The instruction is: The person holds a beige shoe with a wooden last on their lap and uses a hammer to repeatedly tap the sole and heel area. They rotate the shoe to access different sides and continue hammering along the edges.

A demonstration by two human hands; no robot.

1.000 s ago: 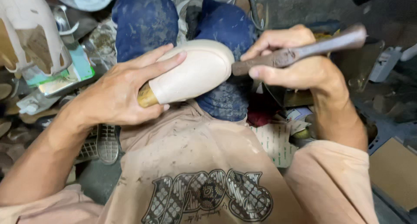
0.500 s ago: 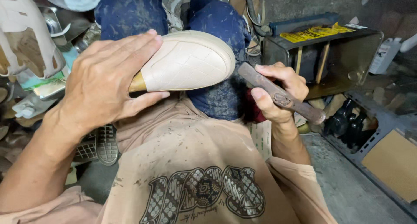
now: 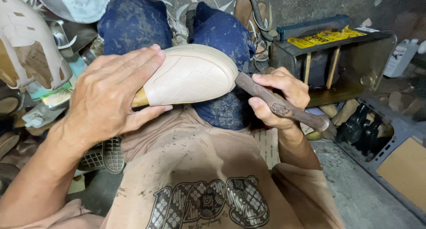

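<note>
My left hand (image 3: 104,98) is closed around a cream quilted shoe upper on its last (image 3: 191,75), fingers laid over the top edge at about 11 o'clock of the piece, thumb pressed under its lower edge at 6 o'clock. The shoe sits at the centre of view, toe pointing toward 3 o'clock, its tan wooden heel end (image 3: 140,99) showing just beside my thumb. My right hand (image 3: 277,98) is wrapped firmly on a rusty metal tool handle (image 3: 284,107); the handle runs from 10 o'clock, where its upper end meets the shoe's toe edge, down to 4 o'clock, past my fist. Whether the tool's tip touches the leather or passes behind it I cannot tell. Under the shoe are my knees in stained dark blue trousers (image 3: 222,38), and nearer me a dusty tan printed shirt (image 3: 199,167). At 2 o'clock stands a dark metal box with a yellow label (image 3: 333,51). At 9 o'clock lies a white cut-out shoe upper (image 3: 26,47).
</note>
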